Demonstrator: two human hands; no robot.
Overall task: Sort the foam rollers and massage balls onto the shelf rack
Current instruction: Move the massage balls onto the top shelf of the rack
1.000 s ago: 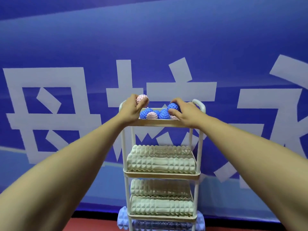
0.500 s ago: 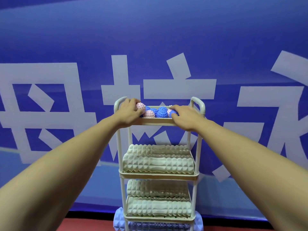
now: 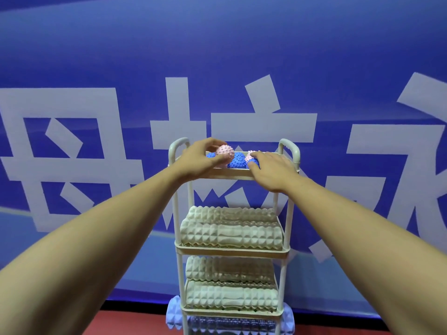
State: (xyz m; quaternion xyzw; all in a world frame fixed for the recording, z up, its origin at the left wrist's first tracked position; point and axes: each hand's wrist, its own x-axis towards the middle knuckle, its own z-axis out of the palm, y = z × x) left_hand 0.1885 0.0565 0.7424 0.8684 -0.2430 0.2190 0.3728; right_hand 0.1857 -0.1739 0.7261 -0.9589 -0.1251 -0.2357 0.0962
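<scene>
A white shelf rack (image 3: pixel 232 250) stands before me against a blue banner. Its top tray (image 3: pixel 229 174) holds several spiky massage balls, blue and pink. My left hand (image 3: pixel 200 160) grips a pink spiky ball (image 3: pixel 225 153) at the tray's left, raised a little over the others. My right hand (image 3: pixel 273 169) lies on the tray's right side, its fingers on a blue ball (image 3: pixel 253 162) with another pink ball (image 3: pixel 250 155) just behind. A further blue ball (image 3: pixel 236 161) sits in the middle. Cream foam rollers (image 3: pixel 232 234) fill the second shelf and more cream rollers (image 3: pixel 231 296) fill the third.
A light blue foam roller (image 3: pixel 174 313) lies across the rack's bottom level, sticking out at both sides. Behind the rack hangs a blue banner (image 3: pixel 217 68) with large white characters. Red floor (image 3: pixel 135 326) shows at the bottom.
My left hand has lifted the pink ball a little above the other balls. My right hand has stayed on the blue ball at the tray's right. The view has shifted slightly.
</scene>
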